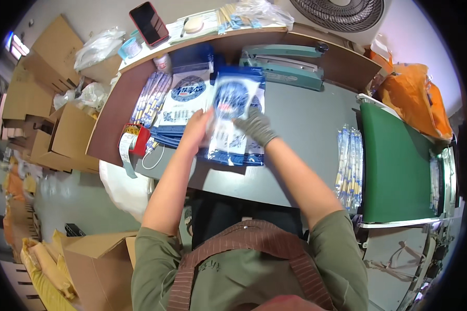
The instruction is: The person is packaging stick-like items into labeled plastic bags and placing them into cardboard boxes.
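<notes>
A blue-and-white printed plastic bag (231, 106), slightly blurred, is held upright between my hands over the grey table. My bare left hand (196, 128) is closed on its left edge, with the fingertips smeared by motion. On the right edge, my right hand (258, 127), in a grey glove, grips the bag with bent fingers. More bags of the same print lie beneath it. Left of my left hand is a stack of flat printed bags (184, 98). Bundled slim sticks in blue-and-white wrappers (153, 96) lie beyond that stack.
A teal bag sealer (285, 70) stands at the back. Wrapped sticks (349, 166) lie at right beside a green conveyor belt (397, 160). A red label dispenser (135, 140) sits at left. A phone (149, 24) and fan (342, 13) are behind; cardboard boxes (70, 137) stand left.
</notes>
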The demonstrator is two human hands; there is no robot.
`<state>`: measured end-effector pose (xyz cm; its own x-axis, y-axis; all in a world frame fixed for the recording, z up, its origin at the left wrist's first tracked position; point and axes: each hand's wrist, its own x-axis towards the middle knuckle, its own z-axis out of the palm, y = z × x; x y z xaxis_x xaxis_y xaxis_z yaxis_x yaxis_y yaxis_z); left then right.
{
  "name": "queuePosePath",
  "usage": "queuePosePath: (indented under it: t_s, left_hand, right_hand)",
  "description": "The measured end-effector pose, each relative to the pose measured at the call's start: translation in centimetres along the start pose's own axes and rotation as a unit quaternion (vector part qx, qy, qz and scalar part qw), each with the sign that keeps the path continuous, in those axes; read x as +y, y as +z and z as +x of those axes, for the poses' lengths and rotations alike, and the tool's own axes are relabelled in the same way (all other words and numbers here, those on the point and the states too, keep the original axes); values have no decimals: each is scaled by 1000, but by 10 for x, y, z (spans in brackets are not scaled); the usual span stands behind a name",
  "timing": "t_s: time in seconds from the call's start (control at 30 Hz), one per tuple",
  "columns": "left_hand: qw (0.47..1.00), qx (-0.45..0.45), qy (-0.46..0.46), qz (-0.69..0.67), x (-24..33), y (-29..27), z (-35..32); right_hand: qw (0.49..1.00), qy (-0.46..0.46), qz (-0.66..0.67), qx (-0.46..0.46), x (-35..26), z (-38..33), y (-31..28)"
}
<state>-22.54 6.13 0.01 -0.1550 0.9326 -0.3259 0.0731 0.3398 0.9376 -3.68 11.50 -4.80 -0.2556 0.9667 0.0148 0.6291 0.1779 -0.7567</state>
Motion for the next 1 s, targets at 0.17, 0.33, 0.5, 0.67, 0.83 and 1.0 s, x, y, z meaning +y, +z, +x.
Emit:
queuePosePath:
  t_s: [0.17, 0.33, 0.5, 0.67, 0.83, 1.0]
  left_hand:
    - [970, 84, 94, 210, -32, -2, 13]
    - [960, 53, 102, 255, -34, 13, 29]
    - [944, 91, 129, 291, -46, -5, 55]
    - [985, -81, -46, -144, -14, 34, -13]
    - [917, -122, -136, -354, -52, -1, -178]
    - [828, -175, -166, -507, -76, -19, -252]
  right_hand:
    - [992, 74, 62, 86, -31, -5, 27]
    - [950, -16, -194, 246, -12, -6, 29]
    - [984, 156, 90, 4, -61, 5, 9]
    - [912, 158, 377, 16, -16, -28, 5]
    - [766, 123, 603, -185, -75, -205, -27]
    - [900, 108, 315, -280, -81, -268, -4]
